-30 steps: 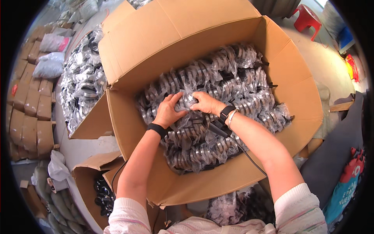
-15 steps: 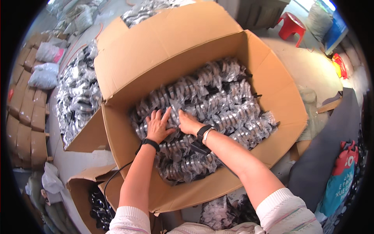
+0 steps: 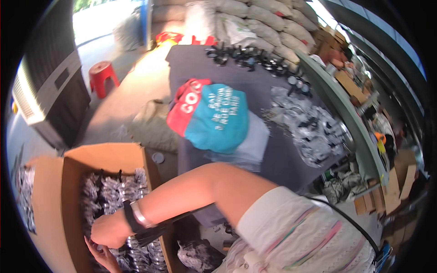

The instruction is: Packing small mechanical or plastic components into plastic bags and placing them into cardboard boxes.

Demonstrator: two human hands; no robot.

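Inside the cardboard box at the lower left stand rows of shiny metal pieces in clear plastic, with some black parts showing; their exact kind I cannot make out. My right hand is over these rows, back upward, its fingers bent down and mostly hidden. Just below it, close to the lower edge, is my left hand, fingers stretched out over the wrapped pieces and partly covered by my right hand. Nothing shows in its grasp.
A dark-covered table carries a red and teal bag, black parts and plastic-wrapped pieces. A red stool stands by a large grey machine. Filled sacks are stacked behind. A crumpled sack lies beside the table.
The view has swung right, so the box now sits at the lower left and the table has come into the middle. Both hands are still at the wrapped pieces, now closer together.
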